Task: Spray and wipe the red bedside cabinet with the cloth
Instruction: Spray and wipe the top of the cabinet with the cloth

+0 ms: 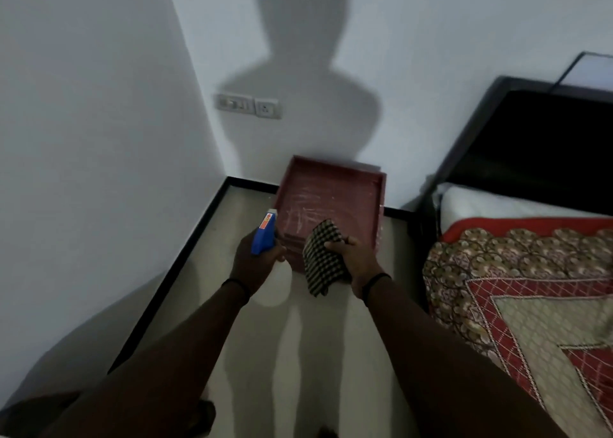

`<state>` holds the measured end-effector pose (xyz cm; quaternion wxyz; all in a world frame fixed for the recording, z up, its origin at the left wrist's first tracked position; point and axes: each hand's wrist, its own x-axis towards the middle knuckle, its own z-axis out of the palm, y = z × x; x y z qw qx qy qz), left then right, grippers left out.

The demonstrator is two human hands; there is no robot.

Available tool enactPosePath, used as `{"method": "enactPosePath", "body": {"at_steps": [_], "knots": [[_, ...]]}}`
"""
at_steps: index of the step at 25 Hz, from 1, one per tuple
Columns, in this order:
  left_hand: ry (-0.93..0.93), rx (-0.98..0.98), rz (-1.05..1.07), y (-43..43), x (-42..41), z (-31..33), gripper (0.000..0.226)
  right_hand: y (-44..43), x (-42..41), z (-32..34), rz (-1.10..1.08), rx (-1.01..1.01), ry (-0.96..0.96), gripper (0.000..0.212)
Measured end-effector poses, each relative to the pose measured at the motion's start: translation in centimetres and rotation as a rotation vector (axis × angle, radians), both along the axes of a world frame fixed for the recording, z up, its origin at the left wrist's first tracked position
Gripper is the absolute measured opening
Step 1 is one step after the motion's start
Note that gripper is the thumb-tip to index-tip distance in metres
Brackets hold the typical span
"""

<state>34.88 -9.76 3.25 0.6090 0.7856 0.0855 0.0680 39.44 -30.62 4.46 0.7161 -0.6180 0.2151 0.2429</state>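
Note:
The red bedside cabinet (331,192) stands against the far wall, its raised-edge top marked with pale streaks. My left hand (255,265) is closed around a blue spray bottle (263,233), whose white nozzle points toward the cabinet's left front corner. My right hand (355,255) grips a black-and-white checked cloth (323,260) that hangs over the cabinet's front edge. Both hands hover at the near side of the cabinet. The cabinet's front face is hidden behind the hands and cloth.
A bed with a red and gold patterned cover (530,291) and a black headboard (530,139) fills the right side. White walls meet in a corner at left, with a switch and socket plate (248,105) above the cabinet. Pale floor (298,354) lies below my arms.

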Motion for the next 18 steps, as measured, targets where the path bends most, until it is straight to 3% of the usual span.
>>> {"method": "enactPosePath", "body": {"at_steps": [3, 7, 16, 18], "knots": [[0.030, 0.053, -0.073, -2.2, 2.6, -3.2, 0.012, -3.5, 0.8, -4.1, -0.073, 0.041, 0.053, 0.028], [0.053, 0.074, -0.105, -3.4, 5.7, -6.9, 0.016, -5.2, 2.2, -9.2, -0.143, 0.114, 0.113, 0.050], [0.046, 0.086, -0.171, -4.3, 14.7, -17.9, 0.027, -4.7, 8.4, -20.5, -0.457, 0.183, 0.110, 0.044], [0.027, 0.091, -0.202, -4.3, 16.3, -21.3, 0.018, -4.4, 9.3, -23.8, -0.527, 0.251, 0.133, 0.045]]}}
